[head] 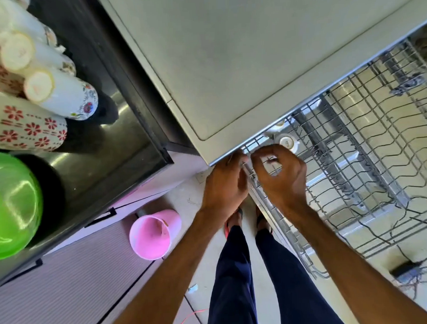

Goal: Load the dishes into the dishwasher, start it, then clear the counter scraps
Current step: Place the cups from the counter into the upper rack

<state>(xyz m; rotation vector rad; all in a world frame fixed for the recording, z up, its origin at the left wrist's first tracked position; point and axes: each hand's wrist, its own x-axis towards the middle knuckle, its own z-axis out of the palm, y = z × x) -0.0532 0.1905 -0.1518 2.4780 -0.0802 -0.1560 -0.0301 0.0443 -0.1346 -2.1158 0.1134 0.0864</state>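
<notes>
- Dishwasher rack point(368, 155), wire and nearly bare, stands drawn out from under a pale panel point(227, 63) at the right of the view; one white cup point(286, 142) sits upturned in its near-left corner.
- Both hands work at that corner. The right hand point(279, 173) curls thumb and forefinger together around a rack wire in a pinch, its other fingers bent beside them.
- The left hand point(224, 183) curls its fingers against the rack's front rail, with the tips blurred and partly under the panel's edge, so whether it grips cannot be told.
- The step in hand looks like seating or steadying the rack before more dishes go in. It would go best with an even hold on both sides of the corner, the rack kept level and the upturned cup not jarred.
- Stacked floral cups point(58, 95) and a green bowl point(11, 205) wait on the dark counter point(105, 166) at left; a pink bucket point(153, 234) stands on the floor below.
- A small dark stamp marks the cup's base, too small to read. No brand shows elsewhere.
</notes>
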